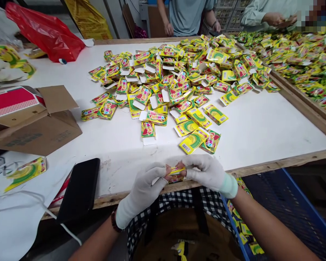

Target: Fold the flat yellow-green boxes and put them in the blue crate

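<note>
— Gloves are making this fiddly, aren't they? Both hands are meeting at the near table edge, and the left hand and right hand are each pinching one end of a small yellow carton between bare fingertips poking out of the white cloth.

— Right, it's being held just off the board, over the lap. If the fingers are squeezing too hard, I'd judge the thin card could crease, or a flap could tear.

— And a slip?

— It would likely be dropping past the edge, towards the blue crate where loose cartons are already lying.

— Black phone is overhanging that same edge at the left, its cable trailing. An elbow could be knocking it off.

— Farther out, the open cardboard box is sitting well apart, but the heap of flat cartons is spreading near the middle; a careless reach could be scattering it.

— Two other people are working at the far side, hands on their own things.
</note>
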{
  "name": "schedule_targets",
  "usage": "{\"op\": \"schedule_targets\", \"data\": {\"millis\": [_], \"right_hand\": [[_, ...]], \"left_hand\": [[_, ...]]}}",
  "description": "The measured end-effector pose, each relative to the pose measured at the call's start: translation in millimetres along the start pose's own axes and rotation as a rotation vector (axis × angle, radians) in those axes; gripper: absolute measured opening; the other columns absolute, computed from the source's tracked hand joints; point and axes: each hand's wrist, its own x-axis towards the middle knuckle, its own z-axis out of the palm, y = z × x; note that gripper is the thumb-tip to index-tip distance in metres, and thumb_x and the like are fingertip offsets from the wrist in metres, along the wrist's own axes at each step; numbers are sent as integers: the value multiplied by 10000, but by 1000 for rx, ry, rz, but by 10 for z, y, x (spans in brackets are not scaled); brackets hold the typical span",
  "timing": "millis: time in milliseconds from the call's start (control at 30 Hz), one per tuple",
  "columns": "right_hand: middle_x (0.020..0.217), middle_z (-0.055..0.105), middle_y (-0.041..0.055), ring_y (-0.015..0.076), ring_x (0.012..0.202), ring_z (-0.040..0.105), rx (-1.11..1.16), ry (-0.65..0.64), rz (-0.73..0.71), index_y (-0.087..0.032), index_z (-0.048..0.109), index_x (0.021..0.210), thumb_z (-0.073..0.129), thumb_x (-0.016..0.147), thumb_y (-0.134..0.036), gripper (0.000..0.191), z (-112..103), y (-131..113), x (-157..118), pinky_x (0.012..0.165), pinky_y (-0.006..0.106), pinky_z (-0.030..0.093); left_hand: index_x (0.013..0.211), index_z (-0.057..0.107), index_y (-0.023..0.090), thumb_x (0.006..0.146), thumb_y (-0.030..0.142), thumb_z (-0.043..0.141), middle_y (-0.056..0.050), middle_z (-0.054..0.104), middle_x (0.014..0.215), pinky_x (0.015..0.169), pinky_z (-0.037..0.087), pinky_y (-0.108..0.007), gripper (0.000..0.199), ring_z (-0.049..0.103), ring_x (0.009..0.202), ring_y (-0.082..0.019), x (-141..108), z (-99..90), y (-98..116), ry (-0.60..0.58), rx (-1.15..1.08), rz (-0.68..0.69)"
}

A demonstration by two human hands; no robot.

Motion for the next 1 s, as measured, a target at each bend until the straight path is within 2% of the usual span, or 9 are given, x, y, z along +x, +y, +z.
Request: {"op": "schedule_targets", "data": {"millis": [100, 233, 300, 367, 533, 633, 733, 833, 1000], "right_hand": [[873, 728, 38, 147, 761, 674, 31, -45, 120, -154, 699, 947, 620, 826, -207, 154, -22, -40, 68, 691, 247, 559], [985, 724, 68, 163, 863, 686, -85, 63, -108, -167, 699, 882, 593, 853, -191, 113, 31, 17, -1, 771, 267, 569], [1116, 689, 97, 177, 986, 669, -155, 92, -228, -177, 682, 1001, 594, 862, -183, 165, 70, 91, -94, 860, 283, 557], [1153, 672, 107, 177, 1035, 655, -244, 132, -261, -183, 629, 1133, 618, 852, -186, 281, 106, 169, -187, 899, 277, 544], [1061, 695, 73, 167, 928, 682, -377, 276, -131, -193, 525, 1211, 653, 830, -241, 404, 194, 271, -261, 833, 262, 566], [1010, 698, 65, 175, 890, 685, -369, 331, -127, -198, 542, 1145, 640, 833, -247, 331, 246, 276, -208, 789, 277, 577], [950, 703, 41, 155, 832, 683, -322, 325, -163, -213, 573, 1073, 607, 855, -216, 221, 278, 285, -162, 754, 262, 578], [950, 700, 42, 154, 834, 676, -319, 356, -156, -213, 571, 1098, 610, 851, -203, 250, 285, 306, -142, 745, 258, 571], [936, 675, 48, 149, 850, 645, -206, 263, -152, -209, 627, 973, 536, 884, -178, 131, 324, 315, -116, 770, 275, 543]], "left_hand": [[961, 630, 182, 781, -6, 598, -13, 673, 914, 781, 519, -171, 263, 636, 843, -87, 0, -8, -3, 16, 55, 3], [973, 631, 186, 790, -4, 599, -3, 692, 937, 802, 519, -140, 265, 648, 867, -75, -9, -5, -28, 32, 35, 4], [981, 634, 183, 799, 3, 597, -14, 696, 971, 828, 521, -149, 258, 654, 899, -83, -11, 9, -44, 43, 30, 5], [1002, 637, 180, 799, 12, 607, -22, 698, 979, 837, 522, -154, 265, 655, 908, -88, -10, 27, -60, 58, 55, 9], [1038, 636, 175, 781, 59, 659, -25, 707, 974, 829, 528, -146, 282, 662, 895, -93, -5, 51, -77, 65, 99, 13], [1043, 645, 178, 785, 67, 656, -24, 711, 980, 827, 530, -135, 282, 665, 894, -90, 9, 48, -71, 77, 98, -9], [1068, 655, 195, 787, 49, 644, -15, 712, 1000, 824, 531, -130, 316, 666, 900, -86, 36, 41, -73, 71, 75, -10], [1061, 669, 211, 787, 35, 636, -3, 722, 988, 802, 535, -123, 327, 674, 880, -83, 56, 45, -94, 87, 43, -16], [1016, 687, 202, 783, 23, 625, -20, 723, 967, 781, 544, -155, 300, 675, 843, -100, 33, 71, -88, 89, 83, 12]]}}
